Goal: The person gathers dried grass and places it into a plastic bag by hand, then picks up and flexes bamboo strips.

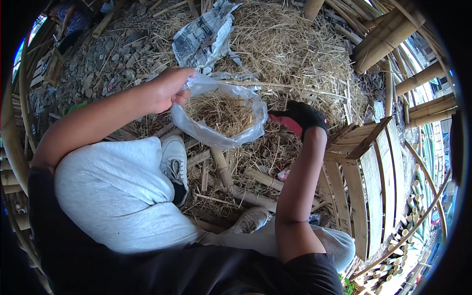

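Note:
A clear plastic bag (216, 140) with its mouth spread wide stands in front of me, straw (221, 113) showing inside it. Bare fingers of my left hand (172, 91) are closed on the bag's left rim. On the opposite side is my right hand (300, 119), in a black glove with a pinkish-red palm. Its red fingertip meets the right rim and appears to pinch it, though the grip is partly hidden. Loose straw (295, 59) covers the ground beyond the bag. A crumpled sheet of newspaper (204, 39) lies on it behind the bag.
A slatted wooden crate (364, 182) stands at right, close to my forearm. Bamboo pieces (250, 196) lie between my shoes (174, 164). Grey stones (98, 69) cover the ground at left. Thick bamboo poles (383, 44) frame the right side. Another person (73, 19) is at far upper left.

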A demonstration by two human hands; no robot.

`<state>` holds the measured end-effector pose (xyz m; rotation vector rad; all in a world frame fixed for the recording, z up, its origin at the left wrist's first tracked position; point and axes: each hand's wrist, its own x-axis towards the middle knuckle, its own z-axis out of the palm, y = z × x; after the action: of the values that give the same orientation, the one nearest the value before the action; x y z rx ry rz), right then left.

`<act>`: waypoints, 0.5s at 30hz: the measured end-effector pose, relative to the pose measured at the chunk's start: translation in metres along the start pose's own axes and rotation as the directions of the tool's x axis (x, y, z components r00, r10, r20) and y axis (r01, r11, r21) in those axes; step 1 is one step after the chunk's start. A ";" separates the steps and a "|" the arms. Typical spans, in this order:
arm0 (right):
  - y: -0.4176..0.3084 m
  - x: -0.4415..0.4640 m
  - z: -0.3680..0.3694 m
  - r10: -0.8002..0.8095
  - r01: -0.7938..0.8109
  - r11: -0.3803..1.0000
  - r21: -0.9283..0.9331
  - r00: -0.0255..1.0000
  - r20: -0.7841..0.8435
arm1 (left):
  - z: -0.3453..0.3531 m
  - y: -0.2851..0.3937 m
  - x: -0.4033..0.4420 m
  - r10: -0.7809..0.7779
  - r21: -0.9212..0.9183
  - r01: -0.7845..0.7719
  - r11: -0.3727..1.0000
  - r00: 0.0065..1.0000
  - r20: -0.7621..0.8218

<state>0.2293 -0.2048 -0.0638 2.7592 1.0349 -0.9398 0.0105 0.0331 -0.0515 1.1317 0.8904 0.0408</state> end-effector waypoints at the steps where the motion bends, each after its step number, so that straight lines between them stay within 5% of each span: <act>1: 0.011 0.011 0.009 0.037 -0.029 0.996 -0.083 0.995 0.096 | 0.001 0.000 0.000 -0.002 0.004 0.002 1.000 1.000 -0.002; 6: 0.026 0.076 0.135 -0.043 0.123 0.954 -0.274 0.959 0.279 | 0.002 0.000 0.000 -0.008 0.041 0.008 0.999 1.000 -0.012; 8: 0.024 0.094 0.192 -0.153 0.189 0.946 -0.263 0.977 0.151 | 0.006 0.002 -0.001 -0.010 0.055 0.012 0.998 1.000 -0.027; 12: 0.018 0.115 0.297 -0.243 0.214 0.970 -0.116 0.889 -0.388 | 0.006 -0.001 -0.002 -0.008 0.069 0.009 0.998 1.000 -0.015; 15: 0.017 0.126 0.297 -0.036 0.053 0.997 0.053 0.961 -0.274 | 0.005 -0.003 0.000 -0.013 0.067 0.012 0.998 1.000 0.009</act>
<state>0.1585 -0.2183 -0.3782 2.9898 1.1253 -0.6146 0.0121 0.0281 -0.0532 1.1878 0.8958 -0.0049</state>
